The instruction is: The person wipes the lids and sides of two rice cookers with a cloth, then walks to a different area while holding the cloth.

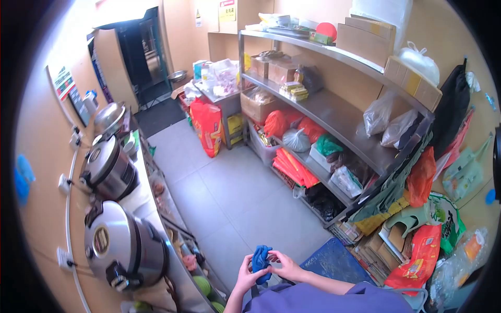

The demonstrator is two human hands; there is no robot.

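Note:
A bunched blue cloth [261,255] is between my two hands, at the bottom middle of the head view, in front of a purple garment [318,300]. My left hand [246,274] grips the cloth from the left side. On the other side, my right hand [285,266] has its fingers curled round the cloth, and its thumb is close to the left hand's. The cloth is crumpled, and part of it hangs below the fingers. Its full shape is hidden by the hands.
Two large steel cookers [122,245] stand on the left counter. A metal shelf [334,112] holding boxes and bags runs along the right. Near the bottom right are a blue flat surface [334,263] and a red bag [417,255]. Grey floor tiles [209,193] lie between.

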